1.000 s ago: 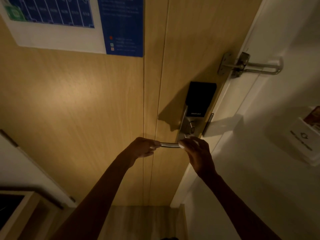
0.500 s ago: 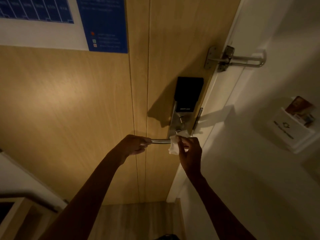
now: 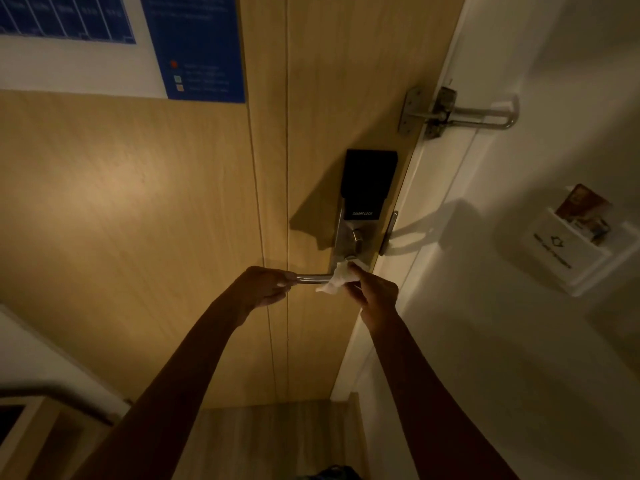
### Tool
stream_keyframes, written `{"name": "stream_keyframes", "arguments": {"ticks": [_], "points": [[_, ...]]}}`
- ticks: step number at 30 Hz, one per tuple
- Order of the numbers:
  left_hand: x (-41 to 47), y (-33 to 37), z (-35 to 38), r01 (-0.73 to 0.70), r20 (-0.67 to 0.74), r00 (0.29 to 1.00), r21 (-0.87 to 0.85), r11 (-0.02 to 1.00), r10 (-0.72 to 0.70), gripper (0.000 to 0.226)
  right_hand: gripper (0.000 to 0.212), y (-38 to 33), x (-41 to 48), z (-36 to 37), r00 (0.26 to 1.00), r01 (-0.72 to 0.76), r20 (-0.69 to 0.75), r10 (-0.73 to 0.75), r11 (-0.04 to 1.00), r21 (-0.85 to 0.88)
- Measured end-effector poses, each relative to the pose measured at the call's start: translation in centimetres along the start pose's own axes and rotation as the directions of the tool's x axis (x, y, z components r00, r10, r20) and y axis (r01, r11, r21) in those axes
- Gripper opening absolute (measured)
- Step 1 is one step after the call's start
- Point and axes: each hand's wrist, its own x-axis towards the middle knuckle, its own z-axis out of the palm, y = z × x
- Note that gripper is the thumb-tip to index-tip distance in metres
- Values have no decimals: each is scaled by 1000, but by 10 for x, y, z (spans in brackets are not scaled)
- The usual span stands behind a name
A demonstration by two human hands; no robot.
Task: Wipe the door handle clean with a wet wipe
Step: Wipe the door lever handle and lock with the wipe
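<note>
A silver lever door handle (image 3: 313, 279) sticks out leftward from the smart lock plate (image 3: 363, 209) on a wooden door (image 3: 138, 220). My left hand (image 3: 265, 287) grips the free end of the lever. My right hand (image 3: 375, 291) pinches a crumpled white wet wipe (image 3: 337, 278) and presses it on the handle's base, where the lever meets the plate. A short bare stretch of the lever shows between the two hands.
A metal swing-bar door guard (image 3: 457, 110) bridges door and white frame above the lock. A key-card holder (image 3: 571, 244) with a card hangs on the white wall at right. A blue notice (image 3: 197, 46) is stuck high on the door. A cabinet edge (image 3: 20, 420) sits lower left.
The wipe, hidden inside my right hand a second ago, now shows at the handle's base. My right hand has turned and shifted slightly toward the lock plate. My left hand still holds the lever's end.
</note>
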Motion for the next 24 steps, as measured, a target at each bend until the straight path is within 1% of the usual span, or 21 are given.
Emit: {"name": "stream_keyframes", "arguments": {"ticks": [1,3,6,9,11,14,16,17,19,20,22,23,24], "points": [[0,0,1,2,-2,1000,1,1000,-2,23,23,-4,-2,1,1000,-7,22,6,998,61],[-1,1,3,2,-3,1000,4,1000,-2,23,35,-5,-1,1,999,11,-39,-5,989,150],[0,0,4,-6,7,1000,-15,1000,6,24,43,-5,-2,3,997,-35,-67,44,990,139],[1,0,2,-21,14,1000,-20,1000,21,25,44,-1,-5,5,993,-89,-67,98,989,120],[0,0,2,-26,15,1000,-26,999,27,25,44,0,-10,9,989,-103,-85,119,979,174],[-1,-1,1,-29,23,999,-27,999,29,25,46,-5,-10,11,988,-127,-57,146,959,254],[-1,-2,0,-37,33,999,-16,999,37,25,46,-7,-9,14,985,-140,-63,162,954,264],[0,-2,1,-37,31,999,-11,999,38,23,41,-5,-10,16,982,-143,-82,168,958,250],[1,-2,3,-29,6,1000,-15,999,29,20,26,-1,-14,21,984,-134,-84,155,966,221],[1,-2,3,-26,-6,1000,-17,1000,26,19,24,1,-17,23,989,-117,-66,134,968,220],[1,-3,3,-23,-10,1000,-9,1000,23,21,29,4,-20,20,997,-52,-52,64,977,207],[1,-4,3,-22,-5,1000,-9,1000,22,22,35,5,-20,17,996,8,-87,5,989,149],[2,-4,2,-21,-4,1000,-14,1000,21,22,41,7,-21,14,986,82,-147,-75,996,43]]}}
